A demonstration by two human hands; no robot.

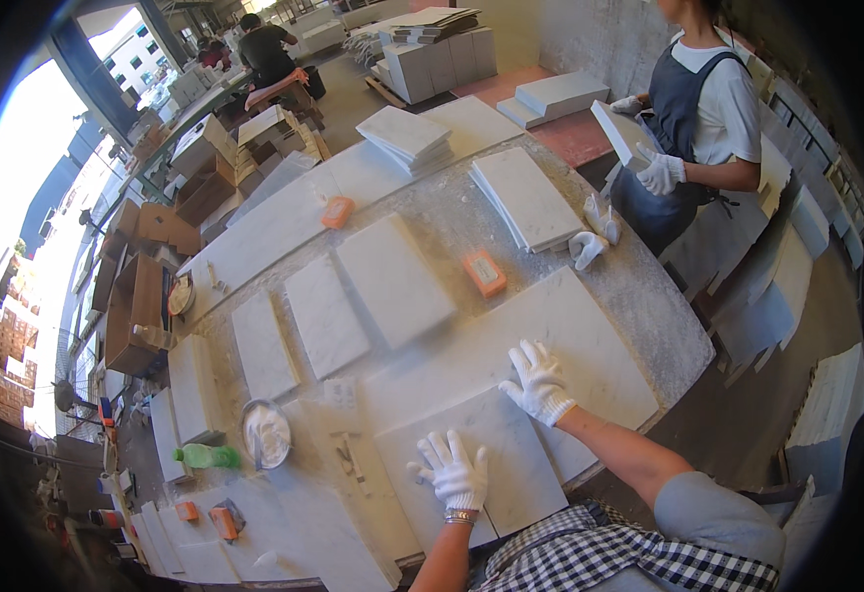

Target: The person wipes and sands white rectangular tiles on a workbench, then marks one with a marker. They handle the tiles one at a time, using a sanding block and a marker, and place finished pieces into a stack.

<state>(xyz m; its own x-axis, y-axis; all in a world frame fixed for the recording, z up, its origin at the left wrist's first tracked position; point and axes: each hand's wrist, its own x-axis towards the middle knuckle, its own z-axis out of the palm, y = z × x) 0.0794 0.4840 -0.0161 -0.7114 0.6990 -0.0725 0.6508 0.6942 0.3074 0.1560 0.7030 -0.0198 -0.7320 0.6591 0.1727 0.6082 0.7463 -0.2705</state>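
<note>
My left hand (453, 476), in a white knit glove, lies with fingers spread on a white marble tile (523, 474) at the front of the worktable. Also gloved, my right hand (538, 381) has its fingers stretched out near that tile's far right corner, over a larger pale slab (590, 326). Whether its palm presses on the slab or the tile's edge I cannot tell. Neither hand grips anything. Beyond them, an orange block (484, 272) rests on the dusty tabletop, close to a stack of marble tiles (525, 197).
Thick slabs (392, 281) lie left of centre. A bowl of white powder or paste (267, 434) and a green bottle (210, 456) stand at the left. Loose white gloves (590, 242) lie by the right edge, where a co-worker (688, 128) holds a tile. Cardboard boxes (136, 306) stand far left.
</note>
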